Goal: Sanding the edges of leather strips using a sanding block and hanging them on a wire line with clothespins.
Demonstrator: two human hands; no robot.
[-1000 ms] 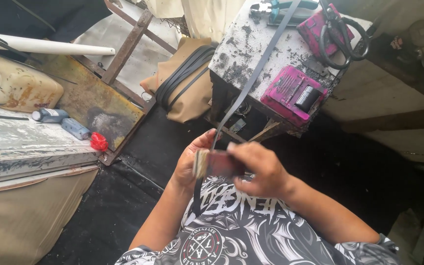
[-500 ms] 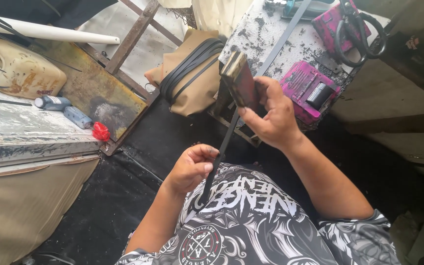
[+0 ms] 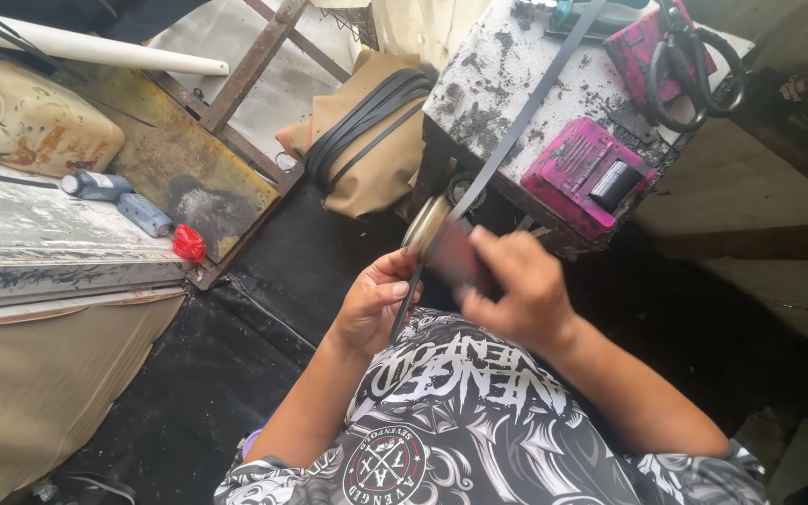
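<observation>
Since half a second ago, right hand (image 3: 516, 290) has dropped from up near the block to just above my chest, and left hand (image 3: 376, 304) has risen to meet it. Both now close together, low centre. Right hand blurred; fingers curled over a dark flat piece (image 3: 455, 262), but I cannot tell how tight the hold is. Left hand's thumb and fingers pinch a thin dark strap (image 3: 497, 154), next to a pale round edge (image 3: 425, 224) at the fingertips. Strap runs taut and straight from the hands up over the block's front edge and across its top.

Little room between hands and the grey stone block (image 3: 488, 84): rough, speckled, black-stained. On it, a magenta box (image 3: 586, 173), scuffed, and black-handled scissors (image 3: 694, 65) on a second magenta piece. Dark floor open to the left. Tan bag (image 3: 371, 178) with black straps leans beside the block. Left: weathered bench (image 3: 49, 234), two small bottles (image 3: 119, 198), yellowed jug (image 3: 35, 122), white pipe (image 3: 95, 51).
</observation>
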